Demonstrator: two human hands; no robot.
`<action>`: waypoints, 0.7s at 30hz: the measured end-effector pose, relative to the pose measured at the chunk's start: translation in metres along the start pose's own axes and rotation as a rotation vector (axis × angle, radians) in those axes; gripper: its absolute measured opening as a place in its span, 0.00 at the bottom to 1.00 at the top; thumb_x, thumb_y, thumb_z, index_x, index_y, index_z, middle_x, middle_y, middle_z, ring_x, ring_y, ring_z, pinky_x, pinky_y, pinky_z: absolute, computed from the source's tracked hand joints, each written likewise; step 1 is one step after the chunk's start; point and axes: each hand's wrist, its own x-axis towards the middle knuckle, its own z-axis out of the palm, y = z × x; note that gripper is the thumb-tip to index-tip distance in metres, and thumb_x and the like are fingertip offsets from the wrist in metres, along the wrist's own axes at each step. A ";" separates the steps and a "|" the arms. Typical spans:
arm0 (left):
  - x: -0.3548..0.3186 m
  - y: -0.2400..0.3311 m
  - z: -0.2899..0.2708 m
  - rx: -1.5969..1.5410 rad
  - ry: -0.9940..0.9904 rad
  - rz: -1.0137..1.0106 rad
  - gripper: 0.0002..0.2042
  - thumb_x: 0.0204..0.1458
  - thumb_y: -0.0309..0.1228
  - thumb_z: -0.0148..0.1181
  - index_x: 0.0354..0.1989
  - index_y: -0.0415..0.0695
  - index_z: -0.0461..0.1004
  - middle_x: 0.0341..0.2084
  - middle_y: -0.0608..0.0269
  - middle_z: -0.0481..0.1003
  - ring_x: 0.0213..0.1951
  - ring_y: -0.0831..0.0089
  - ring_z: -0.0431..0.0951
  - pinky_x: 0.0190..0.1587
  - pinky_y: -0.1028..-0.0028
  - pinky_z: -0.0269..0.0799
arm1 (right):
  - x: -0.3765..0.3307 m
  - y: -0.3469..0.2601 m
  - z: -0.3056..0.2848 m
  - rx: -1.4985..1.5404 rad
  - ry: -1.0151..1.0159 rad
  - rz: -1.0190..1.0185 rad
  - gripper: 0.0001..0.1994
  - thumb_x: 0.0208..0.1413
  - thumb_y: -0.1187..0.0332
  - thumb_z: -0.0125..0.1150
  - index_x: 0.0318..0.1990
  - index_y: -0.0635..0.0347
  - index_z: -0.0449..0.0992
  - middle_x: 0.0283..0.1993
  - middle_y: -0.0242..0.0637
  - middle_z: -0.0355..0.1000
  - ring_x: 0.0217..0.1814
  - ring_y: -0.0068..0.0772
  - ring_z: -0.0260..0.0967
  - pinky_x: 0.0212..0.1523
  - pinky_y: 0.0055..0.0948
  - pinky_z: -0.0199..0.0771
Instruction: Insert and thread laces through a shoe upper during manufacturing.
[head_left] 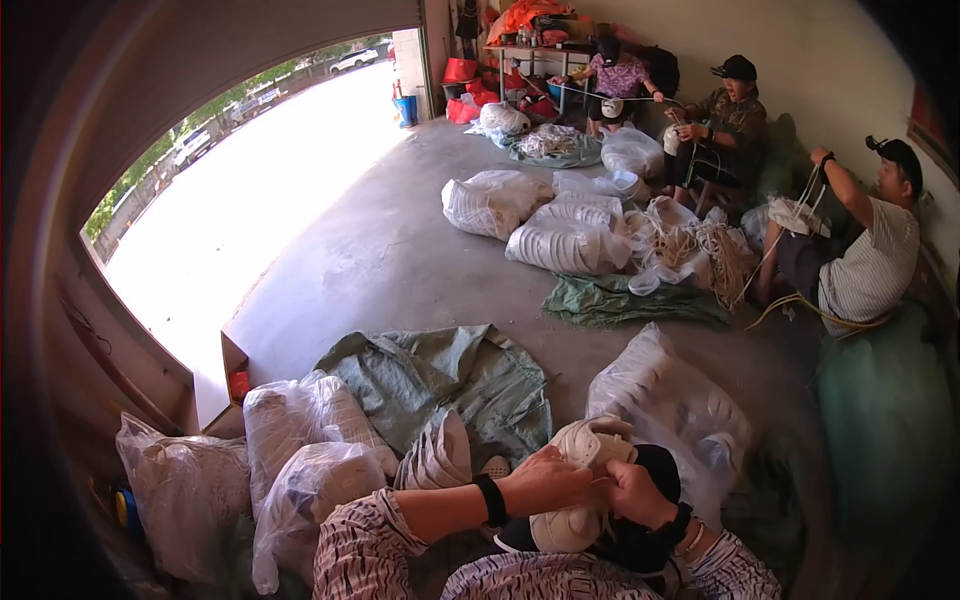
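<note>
A cream shoe upper [592, 445] with small holes rests over my lap, its lower part reaching below my hands. My left hand [550, 486] comes across from the left, its fingers closed in a pinch against the upper. Close against it, my right hand [640, 496] is also closed, thumb and fingers meeting the left fingertips. Whatever lies between the fingertips is too small to make out. Just left of my left forearm stands a nested stack of pale uppers [437, 455].
Clear plastic bags [320, 480] of uppers stand at the left, and another bag [675, 400] beyond my right hand. A green woven sheet [440, 385] lies ahead. Several people sit at the far right with laces, near more bags [570, 235] and cord bundles [725, 255].
</note>
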 end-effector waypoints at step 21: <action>0.060 0.041 -0.048 -1.327 0.389 -0.204 0.11 0.55 0.29 0.55 0.40 0.32 0.73 0.29 0.61 0.77 0.32 0.79 0.76 0.38 0.81 0.71 | 0.006 -0.060 -0.090 0.305 0.355 -0.143 0.08 0.61 0.66 0.47 0.36 0.61 0.69 0.21 0.28 0.69 0.17 0.10 0.57 0.19 0.12 0.57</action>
